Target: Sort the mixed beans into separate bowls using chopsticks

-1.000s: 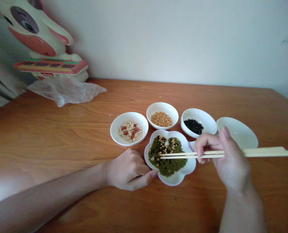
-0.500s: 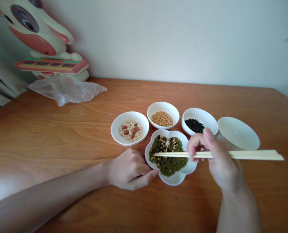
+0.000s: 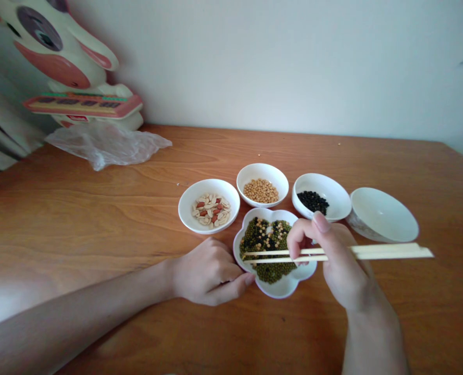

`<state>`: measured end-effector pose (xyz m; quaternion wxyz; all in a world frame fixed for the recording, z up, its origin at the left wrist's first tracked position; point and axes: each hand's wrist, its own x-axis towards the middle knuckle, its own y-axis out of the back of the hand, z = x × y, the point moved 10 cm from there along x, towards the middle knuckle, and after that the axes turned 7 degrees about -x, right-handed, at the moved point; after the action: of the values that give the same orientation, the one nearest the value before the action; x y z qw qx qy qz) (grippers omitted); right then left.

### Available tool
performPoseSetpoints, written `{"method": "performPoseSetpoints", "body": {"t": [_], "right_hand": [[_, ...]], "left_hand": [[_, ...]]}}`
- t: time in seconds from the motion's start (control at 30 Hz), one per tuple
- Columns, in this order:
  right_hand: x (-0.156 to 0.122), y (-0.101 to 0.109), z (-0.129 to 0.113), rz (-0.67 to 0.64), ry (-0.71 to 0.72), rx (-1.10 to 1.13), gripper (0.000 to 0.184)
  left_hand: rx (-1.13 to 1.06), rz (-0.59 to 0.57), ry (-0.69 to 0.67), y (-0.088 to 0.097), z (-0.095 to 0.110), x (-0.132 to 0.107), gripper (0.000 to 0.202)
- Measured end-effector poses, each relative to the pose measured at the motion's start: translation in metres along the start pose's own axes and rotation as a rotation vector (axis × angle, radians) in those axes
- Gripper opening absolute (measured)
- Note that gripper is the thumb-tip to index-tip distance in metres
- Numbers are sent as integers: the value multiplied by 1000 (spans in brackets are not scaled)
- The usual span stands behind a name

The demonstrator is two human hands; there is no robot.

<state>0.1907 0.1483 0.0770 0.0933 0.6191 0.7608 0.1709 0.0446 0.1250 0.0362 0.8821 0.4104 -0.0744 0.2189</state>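
My right hand [image 3: 338, 263] is closed around a pair of chopsticks [image 3: 391, 252]. Their tips, slightly parted, reach over the left side of a white flower-shaped dish [image 3: 286, 289]. Green mung beans [image 3: 272, 273] fill much of that dish, with black and yellow beans mixed in towards its far side. Curled against the dish's left rim, my left hand [image 3: 211, 273] has its thumb at the edge; the other fingertips are hidden. Behind the dish stand a bowl of peanuts [image 3: 211, 211], a bowl of yellow soybeans [image 3: 260, 191] and a bowl of black beans [image 3: 313, 202].
An empty white bowl [image 3: 385, 216] leans tilted at the right, beside the black bean bowl. At the back left, a crumpled clear plastic bag [image 3: 110, 146] lies before a cow-shaped toy keyboard [image 3: 86, 104]. A pale wall rises behind the wooden table [image 3: 98, 219].
My right hand has shifted left and the chopsticks with it. Their tips have spread apart and come nearer the dish's left rim. My left hand stays put.
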Motion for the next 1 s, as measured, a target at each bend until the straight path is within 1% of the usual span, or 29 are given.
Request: {"method": "performPoseSetpoints", "body": {"t": [0.53, 0.73, 0.87, 1.0], "right_hand": [[4, -3, -4, 20, 51, 5, 71], [6, -1, -8, 88, 91, 4, 71], [9, 1, -5, 151, 83, -29, 71], [9, 1, -3, 172, 73, -17, 72]], "left_hand": [[5, 9, 0, 0, -1, 0, 46], [6, 20, -14, 0, 0, -1, 46], [11, 16, -8, 0, 0, -1, 46], [16, 12, -4, 0, 0, 0, 46]]}}
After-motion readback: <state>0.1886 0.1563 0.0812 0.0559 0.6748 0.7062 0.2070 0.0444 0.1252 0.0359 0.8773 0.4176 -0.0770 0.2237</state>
